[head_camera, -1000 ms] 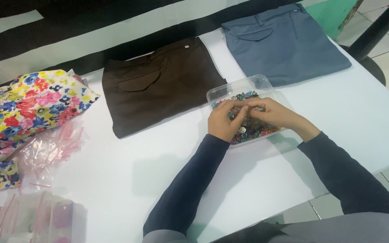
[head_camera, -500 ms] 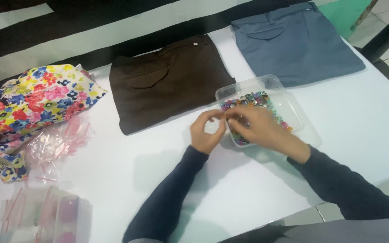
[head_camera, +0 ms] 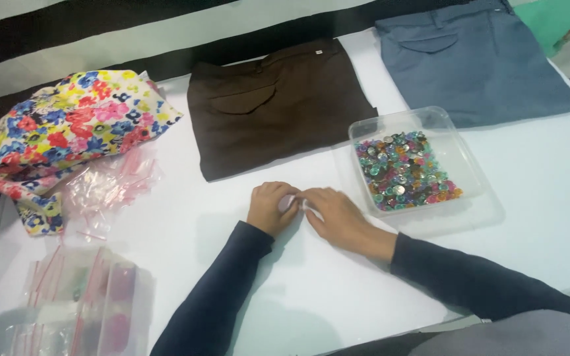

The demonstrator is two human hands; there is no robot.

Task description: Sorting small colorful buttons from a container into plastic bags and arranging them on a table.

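My left hand (head_camera: 269, 208) and my right hand (head_camera: 335, 215) meet fingertip to fingertip on the white table (head_camera: 232, 277), just left of a clear plastic tray (head_camera: 430, 118). Both pinch a small pale plastic bag (head_camera: 289, 202), which my fingers mostly hide. The tray holds several colourful buttons (head_camera: 404, 173). My sleeves are dark blue.
Folded brown trousers (head_camera: 278, 105) and folded blue trousers (head_camera: 476, 59) lie at the far side. A floral cloth (head_camera: 74, 125) sits at the left, with loose small zip bags (head_camera: 117, 181) beside it. A stack of clear bags (head_camera: 80, 303) lies at the near left corner.
Both hands have left the button tray and moved left onto the bare table, still together and closed on the small bag.
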